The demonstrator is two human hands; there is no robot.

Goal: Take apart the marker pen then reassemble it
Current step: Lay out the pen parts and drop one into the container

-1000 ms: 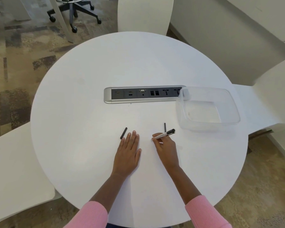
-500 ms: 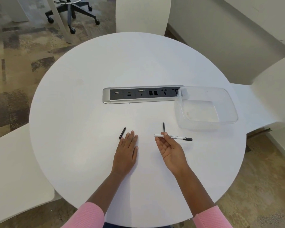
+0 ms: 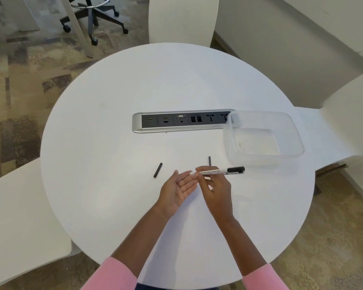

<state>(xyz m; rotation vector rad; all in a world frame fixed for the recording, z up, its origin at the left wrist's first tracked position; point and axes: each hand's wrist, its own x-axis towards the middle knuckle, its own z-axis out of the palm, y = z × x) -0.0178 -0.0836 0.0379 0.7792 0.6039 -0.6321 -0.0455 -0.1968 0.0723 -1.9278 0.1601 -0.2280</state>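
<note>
My right hand [image 3: 216, 191] holds the white marker barrel [image 3: 213, 171] level above the round white table [image 3: 113, 143], its black end [image 3: 236, 169] pointing right. The fingers pinch the barrel near its left end. My left hand [image 3: 177, 191] is lifted, palm up and fingers spread, with its fingertips close to the barrel's left tip and nothing in it. A short black cap-like piece [image 3: 157, 170] lies on the table left of my hands. A thin black rod [image 3: 209, 160] lies just beyond the barrel, partly hidden by it.
A clear plastic container [image 3: 264, 122] stands at the right, overlapping the end of a silver socket strip [image 3: 182, 129] set in the table's middle. White chairs surround the table; an office chair base [image 3: 92, 17] is at the far left.
My left hand rose off the table and turned palm up toward the barrel. My right hand shifted its grip and brought the barrel's left end closer to the left fingers.
</note>
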